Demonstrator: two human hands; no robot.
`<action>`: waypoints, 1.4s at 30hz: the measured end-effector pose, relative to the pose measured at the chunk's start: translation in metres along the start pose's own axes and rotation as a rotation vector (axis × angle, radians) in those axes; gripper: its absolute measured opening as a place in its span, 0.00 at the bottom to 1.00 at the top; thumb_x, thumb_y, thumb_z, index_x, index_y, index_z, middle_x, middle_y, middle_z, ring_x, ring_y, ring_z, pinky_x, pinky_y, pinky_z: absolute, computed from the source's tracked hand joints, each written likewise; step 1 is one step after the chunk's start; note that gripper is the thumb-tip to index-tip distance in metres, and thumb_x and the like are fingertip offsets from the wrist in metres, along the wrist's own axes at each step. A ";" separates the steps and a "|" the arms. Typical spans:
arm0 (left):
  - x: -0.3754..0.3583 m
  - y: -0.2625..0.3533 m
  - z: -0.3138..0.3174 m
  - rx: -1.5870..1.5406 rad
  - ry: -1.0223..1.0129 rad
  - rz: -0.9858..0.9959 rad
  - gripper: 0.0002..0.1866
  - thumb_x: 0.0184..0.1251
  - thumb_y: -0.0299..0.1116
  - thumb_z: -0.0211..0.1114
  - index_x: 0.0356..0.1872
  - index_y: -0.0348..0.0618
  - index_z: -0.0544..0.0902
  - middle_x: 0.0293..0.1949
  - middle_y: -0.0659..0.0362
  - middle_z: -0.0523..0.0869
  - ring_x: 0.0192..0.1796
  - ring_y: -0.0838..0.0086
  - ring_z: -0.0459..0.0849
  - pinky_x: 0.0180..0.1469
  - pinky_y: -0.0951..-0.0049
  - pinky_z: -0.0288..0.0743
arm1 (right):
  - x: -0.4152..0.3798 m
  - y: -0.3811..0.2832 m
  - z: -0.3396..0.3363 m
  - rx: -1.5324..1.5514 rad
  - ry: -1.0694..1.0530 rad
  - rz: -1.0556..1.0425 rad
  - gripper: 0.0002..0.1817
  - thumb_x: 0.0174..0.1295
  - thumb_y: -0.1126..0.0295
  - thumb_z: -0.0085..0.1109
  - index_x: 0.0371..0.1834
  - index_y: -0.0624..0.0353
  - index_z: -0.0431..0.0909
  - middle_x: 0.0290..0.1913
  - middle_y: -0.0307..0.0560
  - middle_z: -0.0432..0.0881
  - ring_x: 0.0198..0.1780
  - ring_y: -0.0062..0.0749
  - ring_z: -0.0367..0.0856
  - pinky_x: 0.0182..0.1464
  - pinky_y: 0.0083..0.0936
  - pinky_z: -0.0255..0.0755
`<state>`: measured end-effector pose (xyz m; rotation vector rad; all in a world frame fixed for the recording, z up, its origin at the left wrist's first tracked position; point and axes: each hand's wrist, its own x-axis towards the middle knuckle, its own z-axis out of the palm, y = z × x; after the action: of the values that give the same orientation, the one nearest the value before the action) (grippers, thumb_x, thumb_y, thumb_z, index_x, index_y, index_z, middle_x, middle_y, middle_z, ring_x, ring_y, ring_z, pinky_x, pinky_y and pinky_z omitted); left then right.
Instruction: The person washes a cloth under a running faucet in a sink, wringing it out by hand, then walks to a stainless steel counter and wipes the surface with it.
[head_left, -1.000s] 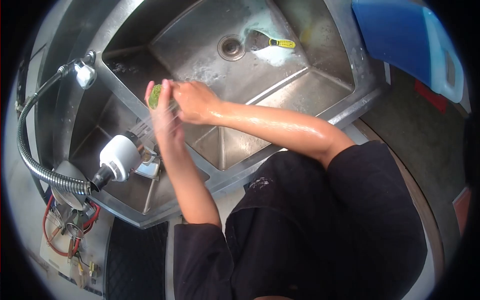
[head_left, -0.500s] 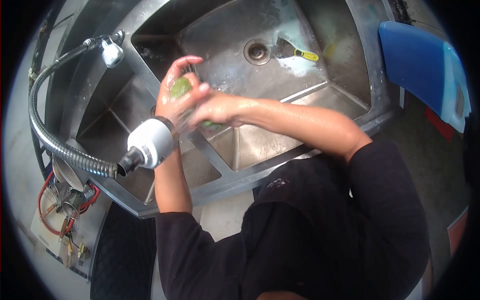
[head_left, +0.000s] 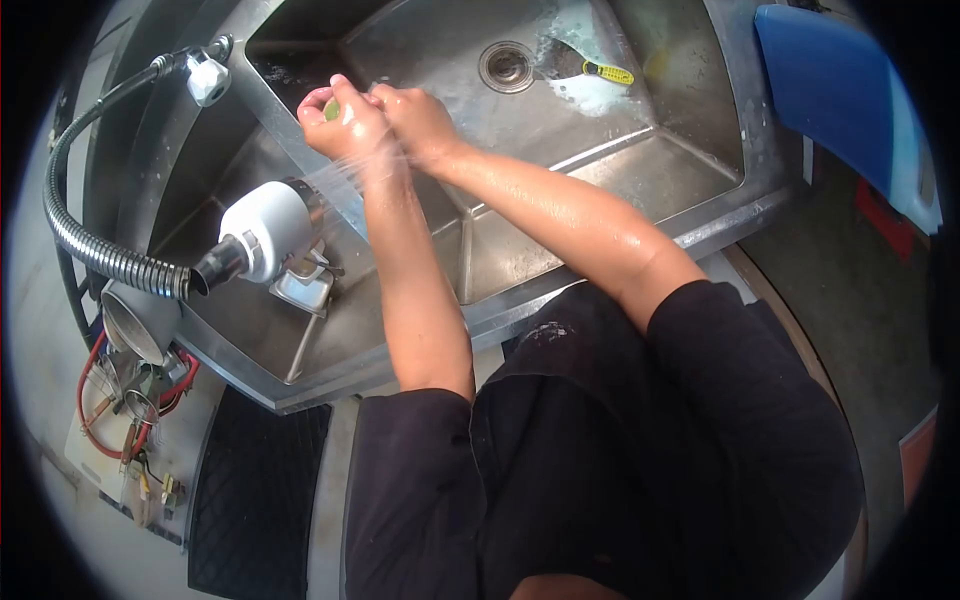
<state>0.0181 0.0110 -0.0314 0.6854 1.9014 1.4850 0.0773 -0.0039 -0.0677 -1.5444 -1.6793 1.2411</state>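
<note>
My left hand (head_left: 347,125) is curled round a green rounded thing (head_left: 332,109), most of it hidden by wet fingers. Pressed against its right side is my right hand (head_left: 417,122), fingers folded in; what they close on is hidden. Both hands are over the metal sink (head_left: 440,60), near the divider between its basins. A white spray head (head_left: 265,230) on a flexible metal hose (head_left: 95,262) sends water across my left wrist.
A yellow-handled tool (head_left: 608,72) lies right of the drain (head_left: 508,67), beside pale suds. In the left basin sits a small metal container (head_left: 303,290). Blue boards (head_left: 825,105) stand at the right; utensils with red tubing (head_left: 135,400) lie at the lower left.
Both hands have moved up and away from me, and my left fingers have closed. The green piece seen under my right hand is now hidden. Spray now crosses my left wrist.
</note>
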 end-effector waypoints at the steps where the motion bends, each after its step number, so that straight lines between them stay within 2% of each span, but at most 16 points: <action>1: -0.001 0.001 0.002 -0.079 0.055 -0.061 0.09 0.66 0.27 0.60 0.36 0.39 0.66 0.21 0.60 0.74 0.20 0.79 0.74 0.21 0.78 0.69 | 0.000 0.002 -0.001 -0.047 0.003 -0.053 0.11 0.52 0.64 0.61 0.34 0.58 0.75 0.27 0.53 0.83 0.33 0.50 0.83 0.35 0.41 0.76; 8: -0.017 0.017 -0.011 -0.305 0.087 -0.186 0.11 0.65 0.30 0.63 0.38 0.40 0.68 0.25 0.61 0.75 0.26 0.80 0.76 0.30 0.80 0.73 | -0.017 -0.007 -0.032 -0.110 0.046 -0.409 0.20 0.45 0.69 0.64 0.44 0.54 0.71 0.33 0.53 0.82 0.37 0.50 0.81 0.37 0.38 0.75; 10: -0.014 0.024 -0.033 -0.567 -0.076 -0.544 0.13 0.64 0.32 0.66 0.40 0.40 0.70 0.25 0.62 0.77 0.29 0.80 0.77 0.35 0.77 0.75 | -0.023 -0.018 -0.047 -0.164 -0.028 -0.392 0.23 0.43 0.71 0.64 0.46 0.56 0.71 0.37 0.52 0.82 0.39 0.48 0.81 0.38 0.36 0.76; 11: -0.009 0.006 -0.052 -0.596 -0.198 -0.576 0.19 0.67 0.38 0.62 0.54 0.41 0.72 0.34 0.60 0.82 0.42 0.74 0.80 0.51 0.70 0.75 | -0.022 -0.025 -0.056 -0.167 -0.142 -0.356 0.23 0.42 0.71 0.64 0.46 0.58 0.71 0.36 0.52 0.82 0.39 0.47 0.82 0.37 0.35 0.76; 14: -0.022 0.030 -0.079 -0.550 -0.503 -0.469 0.27 0.70 0.45 0.57 0.63 0.38 0.66 0.52 0.55 0.78 0.57 0.68 0.76 0.62 0.65 0.68 | -0.015 -0.035 -0.074 -0.083 -0.339 -0.243 0.24 0.44 0.69 0.67 0.46 0.60 0.73 0.33 0.48 0.83 0.36 0.39 0.83 0.35 0.29 0.76; 15: -0.019 0.026 -0.091 -0.546 -0.640 -0.391 0.38 0.67 0.54 0.56 0.69 0.37 0.58 0.64 0.52 0.67 0.67 0.63 0.66 0.68 0.59 0.60 | -0.009 -0.040 -0.085 0.228 -0.584 -0.025 0.25 0.45 0.67 0.69 0.47 0.61 0.73 0.31 0.46 0.83 0.34 0.34 0.83 0.36 0.27 0.75; 17: -0.018 0.037 -0.092 -0.649 -0.625 -0.473 0.41 0.64 0.56 0.58 0.69 0.36 0.58 0.63 0.50 0.69 0.66 0.62 0.67 0.69 0.60 0.59 | 0.002 -0.041 -0.096 0.557 -0.924 0.275 0.29 0.50 0.66 0.72 0.56 0.60 0.72 0.39 0.39 0.83 0.37 0.19 0.79 0.40 0.22 0.74; 22: -0.011 0.041 -0.087 -0.890 -0.622 -0.646 0.43 0.62 0.58 0.57 0.68 0.35 0.58 0.67 0.46 0.65 0.69 0.60 0.63 0.71 0.59 0.54 | -0.003 -0.029 -0.080 0.887 -0.800 0.347 0.35 0.49 0.67 0.74 0.60 0.62 0.68 0.51 0.42 0.79 0.50 0.20 0.76 0.51 0.21 0.73; 25: -0.014 0.038 -0.079 -0.752 -0.590 -0.572 0.42 0.63 0.55 0.58 0.69 0.34 0.58 0.69 0.46 0.62 0.70 0.60 0.61 0.72 0.60 0.53 | -0.012 -0.027 -0.066 0.614 -0.466 0.030 0.36 0.49 0.66 0.73 0.61 0.61 0.68 0.52 0.45 0.79 0.51 0.28 0.78 0.54 0.27 0.72; 30: -0.007 0.041 -0.081 -0.370 -0.712 -0.364 0.45 0.57 0.47 0.66 0.69 0.33 0.55 0.69 0.46 0.62 0.71 0.60 0.61 0.72 0.61 0.55 | -0.016 -0.042 -0.069 0.425 -0.390 -0.055 0.29 0.47 0.71 0.72 0.54 0.64 0.73 0.42 0.49 0.82 0.44 0.32 0.82 0.49 0.27 0.75; 32: 0.004 0.019 -0.082 -0.686 -0.944 -0.355 0.46 0.55 0.43 0.69 0.69 0.33 0.54 0.63 0.43 0.70 0.67 0.54 0.67 0.71 0.55 0.59 | -0.017 -0.047 -0.072 1.035 -0.870 0.355 0.22 0.49 0.71 0.68 0.48 0.66 0.75 0.34 0.49 0.81 0.35 0.32 0.81 0.38 0.28 0.76; 34: -0.001 0.031 -0.078 -0.667 -0.876 -0.739 0.53 0.45 0.39 0.78 0.70 0.37 0.53 0.63 0.41 0.69 0.64 0.55 0.71 0.67 0.58 0.66 | -0.025 -0.049 -0.058 1.394 -1.120 0.517 0.19 0.50 0.71 0.66 0.46 0.66 0.75 0.31 0.48 0.79 0.31 0.31 0.79 0.34 0.27 0.75; 35: -0.003 0.041 -0.075 -0.704 -1.134 -0.560 0.53 0.46 0.37 0.78 0.69 0.32 0.52 0.60 0.40 0.72 0.63 0.53 0.73 0.67 0.57 0.65 | -0.027 -0.050 -0.049 1.747 -1.397 0.662 0.17 0.51 0.71 0.63 0.43 0.66 0.76 0.28 0.48 0.77 0.28 0.31 0.78 0.29 0.26 0.73; 38: 0.009 0.020 -0.069 -1.087 -1.302 -0.296 0.45 0.48 0.34 0.77 0.62 0.25 0.59 0.36 0.44 0.82 0.41 0.58 0.85 0.57 0.57 0.72 | -0.034 -0.054 -0.030 1.815 -1.435 0.469 0.13 0.54 0.69 0.58 0.40 0.64 0.74 0.23 0.46 0.74 0.24 0.31 0.75 0.26 0.26 0.70; 40: 0.011 0.056 -0.078 -0.832 -1.041 -0.586 0.47 0.37 0.33 0.83 0.58 0.31 0.61 0.25 0.59 0.78 0.29 0.71 0.82 0.46 0.64 0.75 | -0.031 -0.056 -0.024 2.022 -1.513 0.638 0.10 0.50 0.72 0.64 0.34 0.63 0.78 0.26 0.45 0.77 0.26 0.29 0.75 0.27 0.22 0.70; 42: 0.010 0.078 -0.075 -0.674 -1.041 -0.450 0.40 0.39 0.30 0.81 0.53 0.32 0.66 0.24 0.61 0.76 0.26 0.73 0.80 0.46 0.70 0.74 | -0.031 -0.065 -0.038 1.548 -1.194 0.545 0.09 0.47 0.76 0.66 0.32 0.61 0.78 0.26 0.42 0.78 0.27 0.25 0.75 0.26 0.20 0.69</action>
<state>-0.0425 -0.0119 0.0557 0.4928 0.6384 1.0314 0.0864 -0.0185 0.0122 -0.1191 -0.1008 2.9438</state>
